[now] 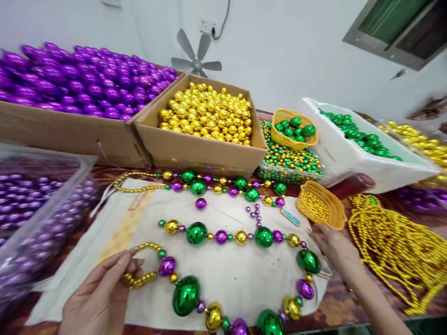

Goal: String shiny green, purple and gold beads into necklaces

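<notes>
My left hand (101, 293) is closed on the gold bead chain (145, 281) at one end of a bead necklace. From there the necklace (186, 295) curves over the white cloth (223, 274), with large green, purple and gold balls and small beads between. My right hand (337, 246) is at the cloth's right edge, just below a yellow basket (335, 211) of small gold beads. Its fingers are closed and somewhat blurred, with a thin grey pointed tip beside them that I cannot make out. Near the necklace's upper run lie a loose purple ball (201, 204) and several tiny purple beads (257, 212).
Another strand (198, 187) lies along the cloth's back edge. Behind stand boxes of purple balls (94, 88) and gold balls (209, 114), a bin of mixed beads (289, 158) and a white foam box (349, 153). Gold bead chains (387, 246) are heaped at right.
</notes>
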### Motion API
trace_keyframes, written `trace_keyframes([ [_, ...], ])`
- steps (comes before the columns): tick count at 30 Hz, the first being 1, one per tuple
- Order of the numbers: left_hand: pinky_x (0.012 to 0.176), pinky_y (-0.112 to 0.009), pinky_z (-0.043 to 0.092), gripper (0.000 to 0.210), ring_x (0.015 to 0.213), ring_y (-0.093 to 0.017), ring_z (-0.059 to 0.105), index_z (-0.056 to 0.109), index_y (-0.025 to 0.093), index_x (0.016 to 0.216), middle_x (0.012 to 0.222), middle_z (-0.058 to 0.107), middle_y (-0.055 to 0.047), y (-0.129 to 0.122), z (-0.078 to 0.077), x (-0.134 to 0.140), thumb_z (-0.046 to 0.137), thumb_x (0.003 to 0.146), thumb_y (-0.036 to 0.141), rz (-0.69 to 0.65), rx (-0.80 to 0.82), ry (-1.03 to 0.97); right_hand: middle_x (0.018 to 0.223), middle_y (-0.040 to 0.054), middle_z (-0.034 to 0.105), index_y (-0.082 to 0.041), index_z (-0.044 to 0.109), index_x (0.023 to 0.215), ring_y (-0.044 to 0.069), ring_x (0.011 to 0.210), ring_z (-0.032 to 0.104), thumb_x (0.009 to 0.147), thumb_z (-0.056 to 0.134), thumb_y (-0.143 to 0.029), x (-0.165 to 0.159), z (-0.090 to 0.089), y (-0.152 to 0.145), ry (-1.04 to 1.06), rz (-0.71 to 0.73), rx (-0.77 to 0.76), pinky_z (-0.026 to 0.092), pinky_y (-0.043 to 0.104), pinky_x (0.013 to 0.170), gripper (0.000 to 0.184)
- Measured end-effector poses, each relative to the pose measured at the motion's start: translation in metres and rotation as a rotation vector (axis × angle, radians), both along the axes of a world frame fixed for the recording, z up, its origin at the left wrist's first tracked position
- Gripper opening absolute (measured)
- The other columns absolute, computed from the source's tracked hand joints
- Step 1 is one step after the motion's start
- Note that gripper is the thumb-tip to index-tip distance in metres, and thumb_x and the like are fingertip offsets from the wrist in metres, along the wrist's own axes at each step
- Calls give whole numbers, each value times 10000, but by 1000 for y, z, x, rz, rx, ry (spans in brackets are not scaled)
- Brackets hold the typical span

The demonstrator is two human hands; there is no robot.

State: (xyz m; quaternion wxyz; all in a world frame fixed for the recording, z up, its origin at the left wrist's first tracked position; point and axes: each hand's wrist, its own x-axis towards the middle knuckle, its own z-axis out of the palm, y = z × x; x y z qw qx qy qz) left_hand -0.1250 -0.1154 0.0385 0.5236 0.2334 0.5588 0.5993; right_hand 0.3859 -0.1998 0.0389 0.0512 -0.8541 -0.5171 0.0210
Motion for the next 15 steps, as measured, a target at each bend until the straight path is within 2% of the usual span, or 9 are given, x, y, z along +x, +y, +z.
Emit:
trace_keyframes([
  [2, 723, -188, 533, 210, 764, -120, 596, 722, 177, 870, 860, 680, -11, -2, 12, 3, 779, 692, 272, 3, -18, -49, 1011, 89, 694, -211, 645, 1031, 248, 905, 660, 922, 455, -413, -43, 18, 34, 124, 213, 34, 496, 332, 756, 298],
  [4, 681, -179, 520, 218, 726, -116, 579, 723, 166, 867, 803, 665, -14, 0, 19, 6, 780, 691, 282, 0, -25, -64, 1065, 78, 668, -204, 610, 1105, 192, 915, 648, 965, 406, -351, -103, 35, 79, 232, 488, 108, 490, 282, 786, 288],
  [6, 644, -178, 505, 224, 692, -116, 563, 723, 159, 865, 756, 650, -16, 1, 22, 5, 782, 688, 283, -6, -22, -66, 1081, 79, 647, -190, 612, 1065, 181, 948, 630, 994, 335, -277, -172, 45, 126, 137, 784, 36, 476, 277, 789, 298],
  [7, 634, -180, 500, 228, 685, -116, 558, 723, 158, 870, 748, 647, -19, 1, 22, 3, 782, 689, 282, -8, -21, -66, 1086, 70, 641, -200, 620, 1051, 188, 965, 623, 993, 346, -275, -204, 46, 148, 119, 868, 10, 472, 280, 779, 289],
  [9, 624, -186, 494, 231, 679, -119, 551, 724, 159, 878, 741, 645, -22, 0, 23, -1, 781, 690, 280, 0, -20, -65, 1072, 56, 640, -228, 632, 1042, 199, 919, 628, 977, 385, -271, -258, 43, 186, 95, 1002, -38, 465, 283, 709, 258],
  [11, 625, -188, 490, 230, 676, -119, 547, 722, 161, 885, 733, 643, -22, -2, 22, -7, 777, 695, 278, 23, -15, -66, 1058, 61, 640, -233, 641, 1026, 208, 849, 627, 945, 418, -215, -295, 34, 213, 70, 1120, -95, 455, 296, 667, 238],
  [15, 638, -192, 487, 224, 667, -117, 540, 716, 160, 899, 704, 633, -19, -7, 20, -13, 763, 716, 282, 43, -18, -76, 1051, 64, 638, -243, 636, 1025, 209, 806, 611, 889, 462, -151, -326, 14, 239, 48, 1308, -200, 439, 298, 635, 239],
])
